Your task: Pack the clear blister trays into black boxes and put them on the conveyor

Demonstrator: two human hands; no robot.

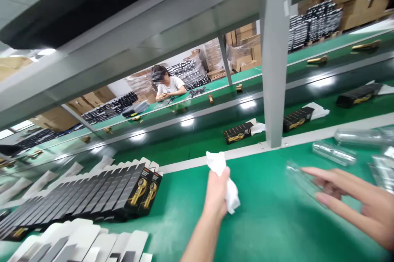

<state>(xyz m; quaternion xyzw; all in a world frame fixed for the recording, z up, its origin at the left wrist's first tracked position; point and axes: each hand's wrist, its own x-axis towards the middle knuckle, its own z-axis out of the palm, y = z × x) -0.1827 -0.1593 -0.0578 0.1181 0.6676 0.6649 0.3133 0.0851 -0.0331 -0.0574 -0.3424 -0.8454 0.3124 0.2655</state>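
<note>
My left hand [217,192] is closed round a crumpled white cloth [224,180] above the green work surface [261,221], just short of the white edge strip. My right hand [360,204] reaches in from the right with its fingers stretched out, touching a clear plastic tray [303,180] that lies flat on the mat. More clear plastic pieces [334,153] lie further right. A fanned row of flat black boxes [92,194] with gold print lies at the left.
A grey upright post [273,69] rises from the edge strip ahead. Beyond it a conveyor carries black boxes [237,132] with white inserts. White flat cartons [80,243] lie at the lower left. A person [168,85] sits at a far bench among stacked cardboard boxes.
</note>
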